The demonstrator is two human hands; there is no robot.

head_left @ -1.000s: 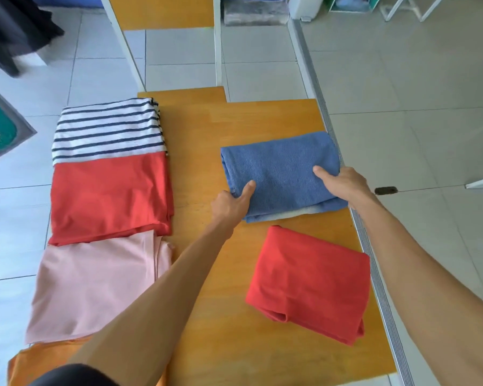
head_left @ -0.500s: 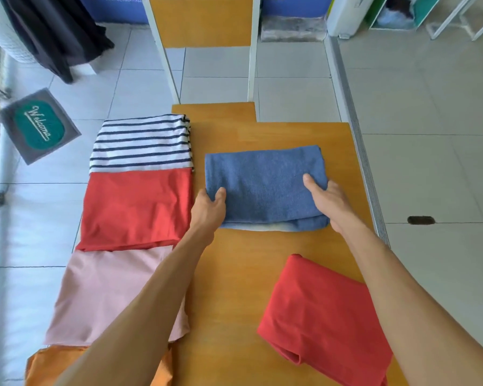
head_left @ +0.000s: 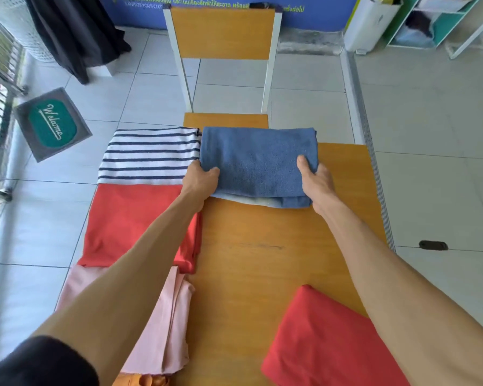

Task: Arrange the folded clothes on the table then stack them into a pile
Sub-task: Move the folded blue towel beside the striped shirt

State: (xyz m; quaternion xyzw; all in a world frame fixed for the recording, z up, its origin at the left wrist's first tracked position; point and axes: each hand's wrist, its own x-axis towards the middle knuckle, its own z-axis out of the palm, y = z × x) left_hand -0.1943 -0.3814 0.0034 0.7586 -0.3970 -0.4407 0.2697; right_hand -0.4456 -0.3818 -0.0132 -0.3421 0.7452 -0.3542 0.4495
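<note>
A folded blue cloth (head_left: 258, 160) lies at the far end of the wooden table (head_left: 262, 254). My left hand (head_left: 202, 181) grips its near left corner and my right hand (head_left: 317, 181) grips its near right corner. Down the table's left side runs a row of folded clothes: a striped one (head_left: 148, 157), a red one (head_left: 134, 221), a pink one (head_left: 165, 330) and an orange one (head_left: 140, 381) at the bottom edge. A second red folded cloth (head_left: 329, 344) lies near the front right, under my right forearm.
A wooden chair (head_left: 223, 34) with white legs stands just beyond the table's far end. A welcome mat (head_left: 52, 123) lies on the tiled floor to the left. A dark garment (head_left: 76, 34) hangs at the back left, and shelving (head_left: 430, 20) stands at the back right.
Both hands have slid the blue cloth away from me and leftward, up against the striped one at the table's far end. The camera has tilted up, showing more of the chair.
</note>
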